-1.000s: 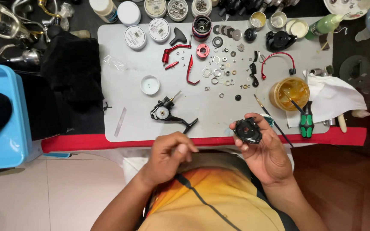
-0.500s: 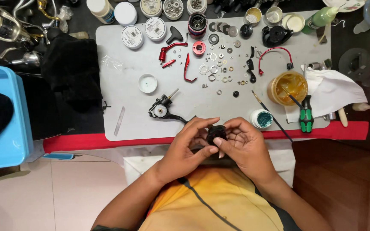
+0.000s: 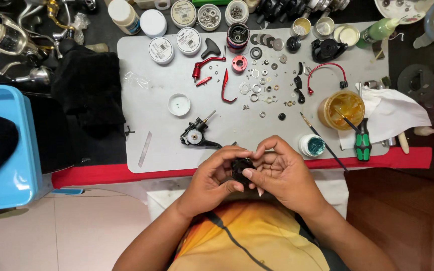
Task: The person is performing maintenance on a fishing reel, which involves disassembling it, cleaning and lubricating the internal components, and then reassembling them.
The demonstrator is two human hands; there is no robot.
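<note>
Grey surface (image 3: 151,110) strewn with small washers (image 3: 262,83); black round part (image 3: 241,168) gripped by left hand (image 3: 212,180) and right hand (image 3: 280,173) together, near the surface's front edge.

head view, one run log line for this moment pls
left hand: grips black round part | right hand: grips same part | place: over grey mat edge | reel body: on mat

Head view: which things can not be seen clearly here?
- Black round part: mostly covered by left hand and right hand.
- Small washers on the grey mat: too small to tell apart.
- Blue bin: cut off by the left edge.
</note>
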